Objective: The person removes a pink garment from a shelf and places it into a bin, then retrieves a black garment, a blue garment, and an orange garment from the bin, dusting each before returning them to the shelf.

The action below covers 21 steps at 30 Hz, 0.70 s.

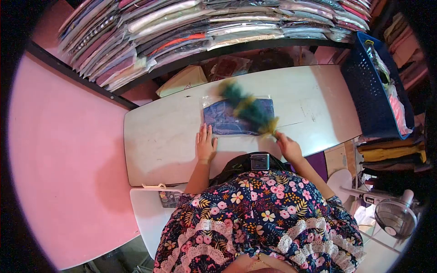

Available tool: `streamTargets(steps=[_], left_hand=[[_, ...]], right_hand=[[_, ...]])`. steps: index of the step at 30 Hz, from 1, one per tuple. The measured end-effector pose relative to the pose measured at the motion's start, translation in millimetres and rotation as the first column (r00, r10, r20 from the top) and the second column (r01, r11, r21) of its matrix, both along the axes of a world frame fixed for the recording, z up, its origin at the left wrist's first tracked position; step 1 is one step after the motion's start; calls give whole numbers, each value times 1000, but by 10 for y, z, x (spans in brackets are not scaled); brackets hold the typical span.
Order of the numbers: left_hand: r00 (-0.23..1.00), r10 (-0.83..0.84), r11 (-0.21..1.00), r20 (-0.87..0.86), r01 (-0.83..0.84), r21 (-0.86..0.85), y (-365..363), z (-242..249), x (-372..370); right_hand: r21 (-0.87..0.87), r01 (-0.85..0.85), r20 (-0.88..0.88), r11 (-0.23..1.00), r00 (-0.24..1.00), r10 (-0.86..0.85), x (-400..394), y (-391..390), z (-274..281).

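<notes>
A folded blue garment in a clear plastic bag (pixel 221 119) lies flat on the white table (pixel 164 136). My left hand (pixel 206 144) rests with fingers stretched out at the bag's lower left corner. My right hand (pixel 287 146) is closed around the handle end of a green and yellow feathery duster (pixel 250 109), just off the bag's lower right corner. The duster is blurred by motion and reaches up and left across the bag, hiding part of the garment. Whether it touches the plastic I cannot tell.
Shelves of bagged folded garments (pixel 177 27) run behind the table. At the right edge stands a blue perforated basket (pixel 371 91) with bagged items. A standing fan (pixel 395 218) is at the lower right, a white chair (pixel 148 214) at the lower left.
</notes>
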<state>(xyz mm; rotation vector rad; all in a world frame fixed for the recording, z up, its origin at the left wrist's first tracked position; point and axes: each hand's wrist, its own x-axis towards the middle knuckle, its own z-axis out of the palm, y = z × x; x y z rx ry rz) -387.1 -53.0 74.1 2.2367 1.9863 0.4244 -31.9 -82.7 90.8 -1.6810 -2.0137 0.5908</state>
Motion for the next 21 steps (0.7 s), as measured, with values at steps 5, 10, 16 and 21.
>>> streamTargets(steps=[5, 10, 16, 21], left_hand=[[1000, 11, 1000, -6, -11, -8, 3, -31, -20], [1000, 1, 999, -2, -1, 40, -2, -59, -29], [1000, 12, 999, 16, -13, 43, 0, -32, -14], [1000, 11, 1000, -29, -11, 22, -4, -58, -35]], right_hand=[[-112, -3, 137, 994, 990, 19, 168, -220, -70], [-108, 379, -10, 919, 924, -382, 232, -140, -83], [-211, -132, 135, 969, 977, 162, 166, -348, 190], [-102, 337, -69, 936, 936, -344, 184, -281, -169]])
